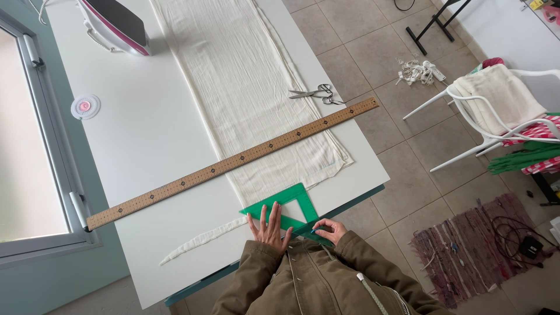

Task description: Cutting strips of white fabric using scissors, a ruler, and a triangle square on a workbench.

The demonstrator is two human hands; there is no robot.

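My left hand [269, 226] lies flat, fingers spread, on a green plastic set square [295, 199] at the near edge of the white table [146, 140]. My right hand [331, 230] is closed around a small blue marking tool, its tip against the set square's right edge. The set square rests on the near end of a long strip of cream fabric [245, 81] that runs up the table. A long wooden ruler [233, 163] lies diagonally across the fabric, beyond both hands.
Scissors [315, 93] sit at the fabric's right edge. An iron [116, 23] stands at the far left, a round pincushion [86, 107] lies near the window. A thin fabric offcut [201, 239] lies near my left hand. A white chair [496, 105] with cloths stands right.
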